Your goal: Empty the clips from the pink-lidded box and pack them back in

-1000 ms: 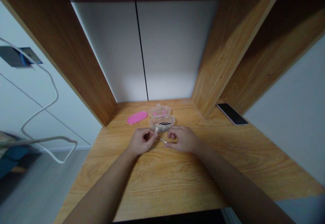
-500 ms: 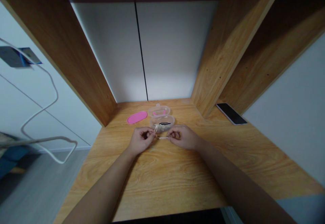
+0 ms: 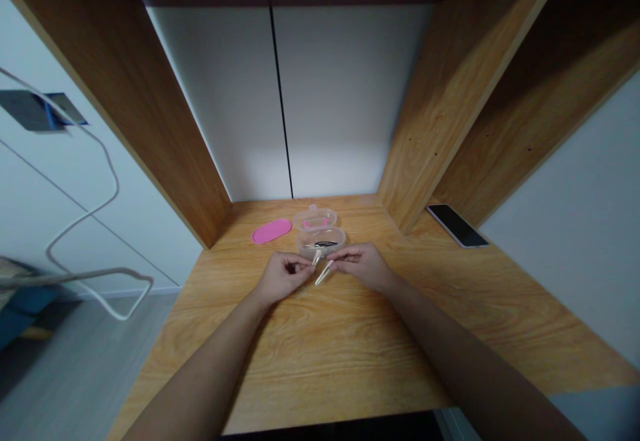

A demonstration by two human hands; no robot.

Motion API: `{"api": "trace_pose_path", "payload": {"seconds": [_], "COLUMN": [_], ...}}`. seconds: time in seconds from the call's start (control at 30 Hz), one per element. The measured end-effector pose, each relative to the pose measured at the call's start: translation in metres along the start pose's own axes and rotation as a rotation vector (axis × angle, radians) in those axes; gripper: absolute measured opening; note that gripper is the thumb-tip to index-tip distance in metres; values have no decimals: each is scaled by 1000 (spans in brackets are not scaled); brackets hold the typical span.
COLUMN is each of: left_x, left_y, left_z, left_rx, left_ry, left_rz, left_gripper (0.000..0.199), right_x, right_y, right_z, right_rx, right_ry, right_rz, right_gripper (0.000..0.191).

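A clear oval case [image 3: 302, 243] lies open on the wooden desk, with a black item and some small pale items inside its base. Just in front of it, my left hand [image 3: 284, 277] pinches a small light-coloured clip [image 3: 316, 259] between thumb and finger. My right hand [image 3: 364, 266] is closed on another slim pale clip [image 3: 324, 273], whose end points down toward the desk. The two clips are near each other but look apart. Something pink lies within the case's raised lid [image 3: 327, 215].
Left of the case lies a pink oval piece [image 3: 271, 231]. A phone [image 3: 457, 226] rests at the right beyond an upright wooden panel [image 3: 430, 127]. Another panel [image 3: 165, 141] rises at the left. A white cable [image 3: 107, 187] hangs on the far left.
The clip in my right hand has swung from nearly level to slanting downward. My right hand has risen slightly. The clip in my left hand has shifted a little right.
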State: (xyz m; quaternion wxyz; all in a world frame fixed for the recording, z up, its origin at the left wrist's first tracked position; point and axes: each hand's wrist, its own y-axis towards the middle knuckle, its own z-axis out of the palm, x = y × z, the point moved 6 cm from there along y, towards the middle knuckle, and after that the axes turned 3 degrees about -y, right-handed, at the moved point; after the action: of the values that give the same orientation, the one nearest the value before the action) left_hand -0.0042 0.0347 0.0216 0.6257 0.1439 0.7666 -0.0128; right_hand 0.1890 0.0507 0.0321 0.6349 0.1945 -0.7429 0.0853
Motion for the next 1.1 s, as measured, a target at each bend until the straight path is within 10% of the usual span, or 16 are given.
{"api": "trace_pose_path", "payload": {"seconds": [1.1], "left_x": [-1], "left_y": [-4], "left_z": [12], "left_rx": [116], "left_ry": [-139], "left_rz": [-99], "left_gripper": [45], "right_x": [0], "right_y": [2], "right_z": [4], "right_rx": [-80], "right_ry": [143], "right_rz": [36], "right_gripper": [51]}}
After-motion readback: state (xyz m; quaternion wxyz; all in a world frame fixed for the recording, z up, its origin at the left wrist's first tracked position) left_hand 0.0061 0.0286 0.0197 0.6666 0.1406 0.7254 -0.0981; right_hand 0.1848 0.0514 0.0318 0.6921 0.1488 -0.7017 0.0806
